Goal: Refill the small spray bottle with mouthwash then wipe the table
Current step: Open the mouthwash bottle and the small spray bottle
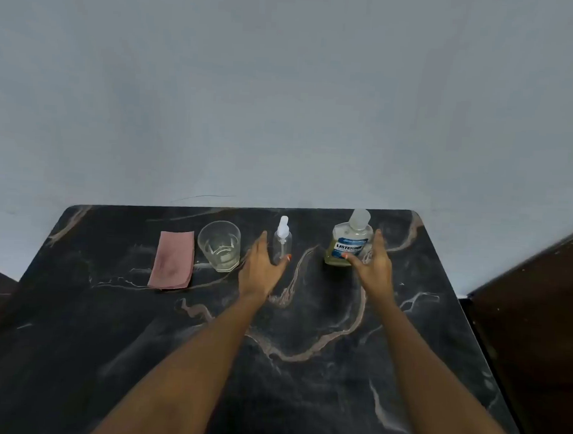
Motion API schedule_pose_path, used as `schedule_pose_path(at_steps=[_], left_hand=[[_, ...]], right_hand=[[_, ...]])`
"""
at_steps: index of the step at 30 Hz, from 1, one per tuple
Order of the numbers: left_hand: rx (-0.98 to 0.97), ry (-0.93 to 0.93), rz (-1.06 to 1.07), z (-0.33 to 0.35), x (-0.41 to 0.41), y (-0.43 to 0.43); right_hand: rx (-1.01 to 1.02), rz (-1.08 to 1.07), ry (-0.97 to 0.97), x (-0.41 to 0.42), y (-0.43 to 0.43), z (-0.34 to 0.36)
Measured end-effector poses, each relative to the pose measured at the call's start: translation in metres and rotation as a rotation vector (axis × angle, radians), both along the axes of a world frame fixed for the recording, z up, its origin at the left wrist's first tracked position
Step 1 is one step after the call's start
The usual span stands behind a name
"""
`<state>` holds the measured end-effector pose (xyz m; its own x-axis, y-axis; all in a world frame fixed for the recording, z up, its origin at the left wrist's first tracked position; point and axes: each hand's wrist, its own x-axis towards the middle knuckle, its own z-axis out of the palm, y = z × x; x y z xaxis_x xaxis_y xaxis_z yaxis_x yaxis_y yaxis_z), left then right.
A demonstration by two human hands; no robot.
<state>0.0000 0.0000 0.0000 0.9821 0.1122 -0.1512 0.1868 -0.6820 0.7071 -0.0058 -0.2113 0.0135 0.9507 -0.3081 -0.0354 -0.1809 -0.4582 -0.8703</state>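
spray bottle: the small clear spray bottle (282,241) stood upright with its white pump top on, at the far side of the worktop (302,393), about midway across.
mouthwash bottle: the mouthwash bottle (349,243) stood upright to the right of the spray bottle, well apart from it, near the far right corner; it had a clear cap, a blue label reading listerine, and yellow-green liquid low in the body.
left hand: the left hand (261,268) reached out just left of the spray bottle, fingers straight and together, pointing away, thumb spread out to the right; the thumb tip lay at the bottle's base, touching or not i could not tell; it gripped nothing.
right hand: the right hand (375,269) was spread wide at the mouthwash bottle, fingers up along its right side and thumb across the lower front of the label; the fingers were not curled round it, and contact could not be told.
glass: a clear glass (219,245) stood just left of the left hand, upright, holding a little clear liquid.
cloth: a folded pink cloth (172,260) lay flat left of the glass, just beside it.
worktop: dark marble with pale veins, its far edge against a plain grey wall (284,100).
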Motion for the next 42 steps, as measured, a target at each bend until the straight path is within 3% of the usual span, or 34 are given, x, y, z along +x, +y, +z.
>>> schedule_pose_path(at_steps=[7,14,28,42], left_hand=[[-0.129,0.014,0.051,-0.014,0.017,-0.005],[-0.207,-0.025,0.066,-0.020,0.025,-0.008],[-0.221,-0.076,0.043,-0.002,0.003,-0.015],[-0.222,-0.098,-0.035,0.012,-0.101,-0.023]], right_hand=[[0.276,0.019,0.056,0.021,-0.018,-0.006],[0.423,0.074,0.109,0.033,-0.020,-0.004],[0.444,0.079,0.106,0.019,-0.017,0.007],[0.397,0.122,0.063,-0.077,-0.031,0.028]])
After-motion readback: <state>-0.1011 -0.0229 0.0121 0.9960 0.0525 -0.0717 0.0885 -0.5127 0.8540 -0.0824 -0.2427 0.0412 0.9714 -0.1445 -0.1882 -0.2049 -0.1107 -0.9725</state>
